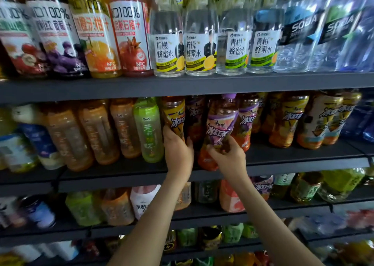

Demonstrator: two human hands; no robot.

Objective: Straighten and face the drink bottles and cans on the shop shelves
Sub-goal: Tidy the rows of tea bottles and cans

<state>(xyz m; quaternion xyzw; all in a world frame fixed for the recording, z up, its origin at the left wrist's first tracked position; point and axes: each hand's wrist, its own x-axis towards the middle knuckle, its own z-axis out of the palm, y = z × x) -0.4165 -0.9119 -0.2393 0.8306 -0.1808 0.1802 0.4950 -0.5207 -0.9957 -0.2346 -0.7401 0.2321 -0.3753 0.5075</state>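
On the middle shelf (121,176) stands a row of iced tea bottles. My left hand (178,150) wraps the lower part of a yellow-labelled iced tea bottle (175,114), which stands about upright. My right hand (228,156) grips a purple-labelled iced tea bottle (221,124) with a purple cap; this bottle tilts, its base pulled toward the shelf's front edge. Between the two hands a darker purple-labelled bottle (195,116) stands further back. A pale green tea bottle (149,128) sits just left of my left hand.
Orange tea bottles (97,132) fill the middle shelf's left side, yellow-labelled iced teas (287,120) its right. The top shelf holds juice bottles (129,35), honey water bottles (200,43) and soda water (299,33). Lower shelves carry more bottles and cans (40,211).
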